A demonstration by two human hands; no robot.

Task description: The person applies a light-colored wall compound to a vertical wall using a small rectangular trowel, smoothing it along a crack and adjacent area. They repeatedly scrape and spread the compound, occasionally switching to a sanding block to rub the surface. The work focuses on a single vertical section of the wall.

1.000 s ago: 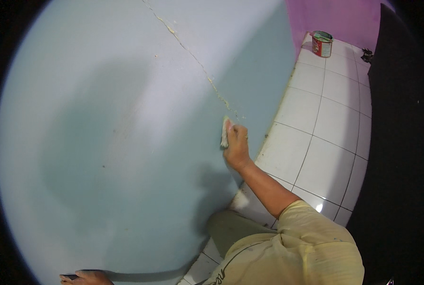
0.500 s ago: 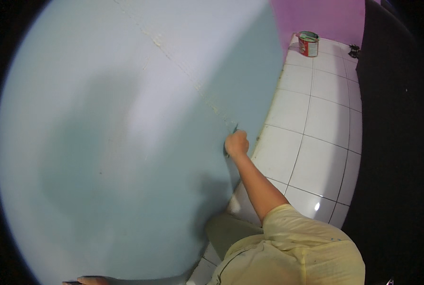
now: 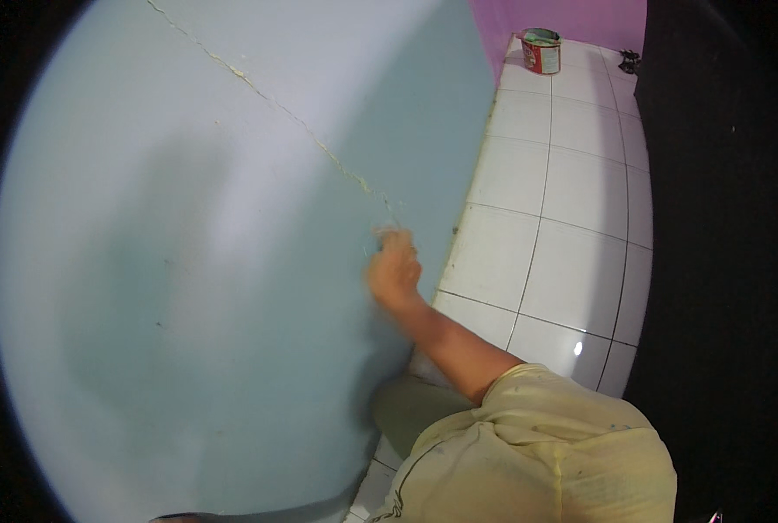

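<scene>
My right hand (image 3: 393, 270), smeared by motion, is closed at the pale blue wall (image 3: 258, 349), at the lower end of a thin, rough, cream-coloured crack (image 3: 319, 145) that runs diagonally up to the left. What it grips is mostly hidden and blurred. At the very bottom left, only a sliver of my left hand (image 3: 175, 519) shows by the wall, its fingers out of sight.
A white tiled floor (image 3: 502, 244) runs along the wall's right side. At its far end stand an open red tin (image 3: 541, 54) and a small dark object (image 3: 628, 62), near a pink wall (image 3: 580, 19). A dark surface (image 3: 720, 261) fills the right side.
My right hand, earlier seen gripping a pale flat tool, has moved along the crack's lower end and now sits further left in view. My left hand has slipped mostly below the frame.
</scene>
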